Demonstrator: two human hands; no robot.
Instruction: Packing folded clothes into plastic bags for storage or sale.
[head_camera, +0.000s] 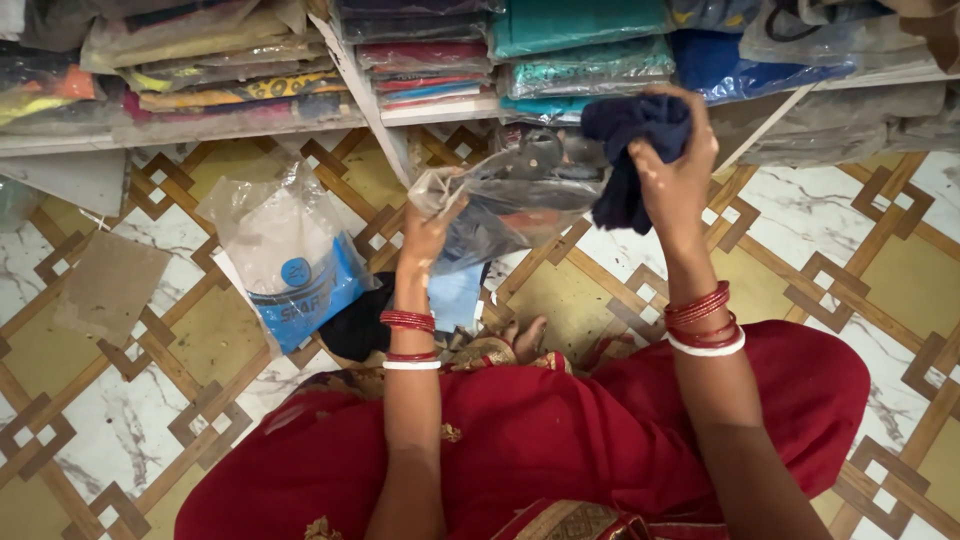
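Observation:
My left hand (422, 235) grips one edge of a clear plastic bag (510, 195) held up in front of me, with something dark inside it. My right hand (678, 165) is closed on a folded dark navy cloth (632, 150) at the bag's other end, at its mouth. Both wrists wear red and white bangles. I sit on the floor in a red garment (540, 430).
A clear packet with a blue printed panel (295, 265) lies on the patterned floor to the left, beside a piece of cardboard (108, 288). A black cloth (358, 330) lies near my knee. Shelves (440, 108) at the top hold stacked, bagged fabrics in many colours.

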